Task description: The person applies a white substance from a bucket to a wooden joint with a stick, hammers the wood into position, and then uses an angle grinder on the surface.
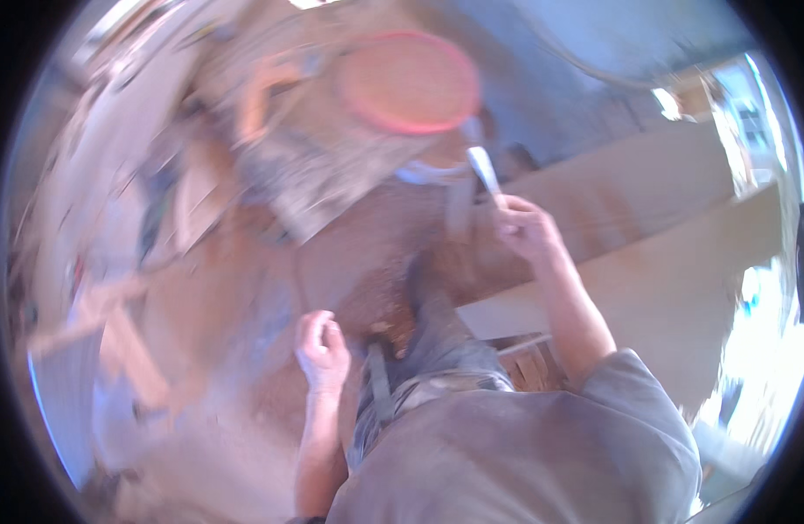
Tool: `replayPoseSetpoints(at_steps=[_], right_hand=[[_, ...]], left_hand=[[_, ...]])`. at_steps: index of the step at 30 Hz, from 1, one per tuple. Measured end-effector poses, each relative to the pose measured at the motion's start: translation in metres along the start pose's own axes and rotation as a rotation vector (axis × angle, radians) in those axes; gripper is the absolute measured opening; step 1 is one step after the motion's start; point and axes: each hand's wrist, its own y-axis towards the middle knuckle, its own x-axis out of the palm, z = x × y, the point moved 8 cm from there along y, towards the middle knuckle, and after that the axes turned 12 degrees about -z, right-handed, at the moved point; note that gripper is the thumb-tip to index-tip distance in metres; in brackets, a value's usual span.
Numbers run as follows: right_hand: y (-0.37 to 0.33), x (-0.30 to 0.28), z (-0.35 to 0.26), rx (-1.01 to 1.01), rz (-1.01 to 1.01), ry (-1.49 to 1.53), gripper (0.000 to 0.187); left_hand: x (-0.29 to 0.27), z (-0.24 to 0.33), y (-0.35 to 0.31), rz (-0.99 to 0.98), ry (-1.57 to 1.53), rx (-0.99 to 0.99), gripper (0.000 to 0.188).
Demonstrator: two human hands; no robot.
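Motion blurs the whole view. My right hand (526,225), raised right of the middle, is closed around the lower end of a slim, pale, flat-bladed tool (483,169). The tool points up and slightly left; its exact kind is too smeared to make out. Low and left of the middle, my left hand (323,351) is held in front of my body with its fingers curled in. Whether anything is inside that hand cannot be seen. Beyond the tool's tip lies a round, shallow, tan thing with a red rim (411,129).
A worn, greyish work surface (323,179) stands ahead, with an orange angular object (255,98) near it. Large brown boards (664,253) lie to the right. Wood pieces (136,354) are at the left. Reddish-brown debris (389,293) covers the floor by my legs.
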Motion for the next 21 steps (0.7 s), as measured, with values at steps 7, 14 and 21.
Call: replayPoseSetpoints(at_steps=[7,14,21], right_hand=[[0.013,0.319,0.107,0.057,-0.545,-0.173,0.022],[0.075,0.638,0.242,0.323,-0.849,-0.289,0.034],[0.178,0.955,0.353,0.184,-1.011,-0.48,0.042]], left_hand=[[-0.18,-0.138,-0.304,0.436,0.13,-0.43,0.006],[-0.234,-0.208,-0.438,0.78,0.009,-0.802,0.01],[-0.276,-0.319,-0.441,0.915,-0.239,-0.834,0.016]])
